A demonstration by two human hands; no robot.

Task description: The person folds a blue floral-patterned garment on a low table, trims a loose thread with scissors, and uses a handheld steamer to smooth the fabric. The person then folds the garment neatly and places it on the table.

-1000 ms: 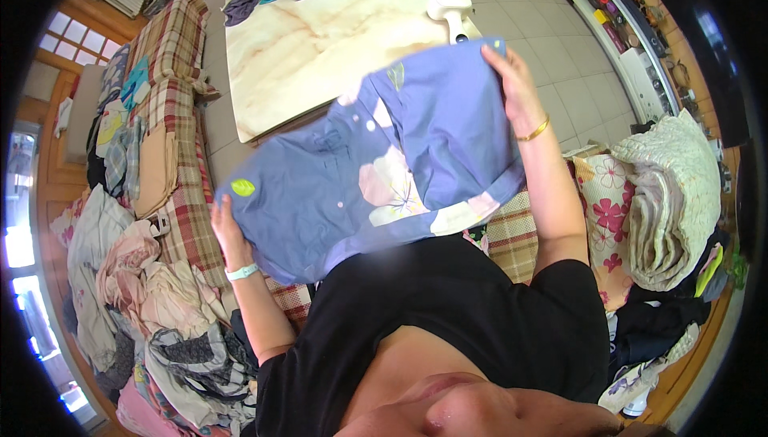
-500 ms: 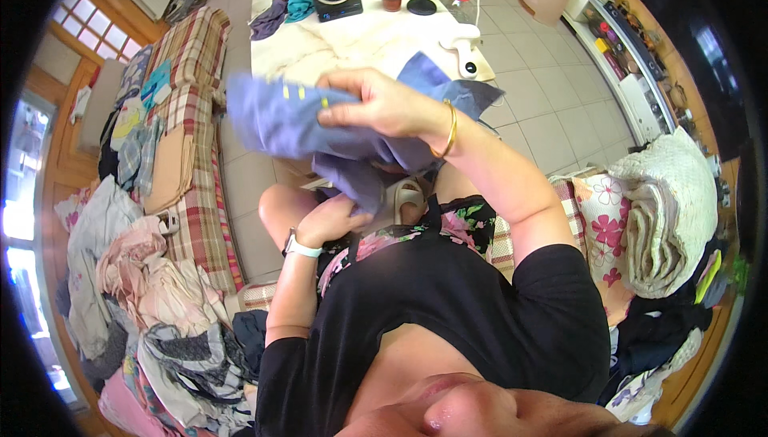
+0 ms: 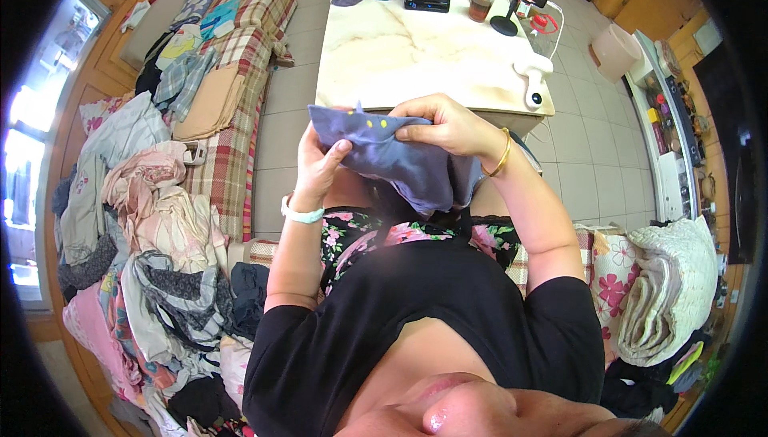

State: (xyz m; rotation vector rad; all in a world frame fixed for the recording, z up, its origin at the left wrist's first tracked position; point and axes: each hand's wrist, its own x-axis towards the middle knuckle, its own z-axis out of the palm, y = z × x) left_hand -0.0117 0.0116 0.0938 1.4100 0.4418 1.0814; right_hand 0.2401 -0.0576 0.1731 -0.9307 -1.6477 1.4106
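**Blue garment (image 3: 408,167) held above the lap**

The left hand (image 3: 317,163) was clamped on the garment's left end, its thumb against the near face and its other fingers largely hidden behind the cloth. The right hand (image 3: 444,127) pinched the upper edge between thumb and fingers, just beside a row of yellow marks. The cloth hung bunched over the floral shorts (image 3: 344,237), near the front edge of the marbled table (image 3: 416,57). A white handheld device (image 3: 532,75) lay at the table's right corner.
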